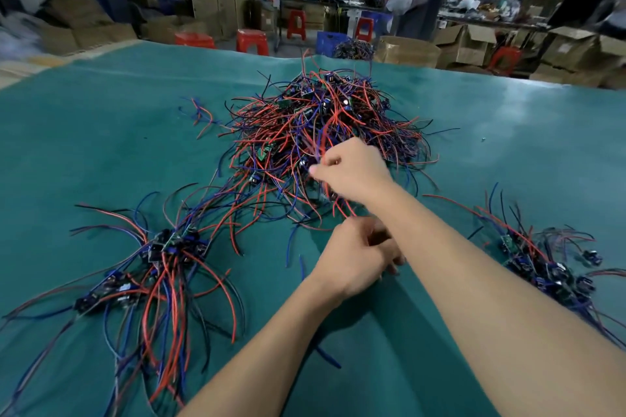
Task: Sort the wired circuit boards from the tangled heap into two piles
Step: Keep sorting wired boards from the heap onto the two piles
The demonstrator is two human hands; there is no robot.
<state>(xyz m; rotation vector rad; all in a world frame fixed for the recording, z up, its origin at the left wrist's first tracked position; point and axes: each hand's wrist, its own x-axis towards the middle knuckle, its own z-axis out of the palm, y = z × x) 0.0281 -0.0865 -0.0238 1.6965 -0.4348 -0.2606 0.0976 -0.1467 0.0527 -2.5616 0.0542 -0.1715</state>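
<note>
Left pile: boards with red/blue/black leads fanned out on the green bench, kept well apart from the heap, presumably so sorted units don't re-tangle. Left hand sits near the heap's front edge, fingers curled; looks like it grips wire ends below the right arm, but what exactly is hidden, likely anchoring the strands while the other hand pulls. Heap mid-bench, still big and knotted, most boards unsorted. Right hand crosses above the left, thumb and forefinger pinching red and blue wires at the heap's near side, lifting them to tease one board free; blurred, so which board can't be told. Right pile smaller, near the bench edge, well apart from the heap. Risk: a pull drags neighbouring leads along
</note>
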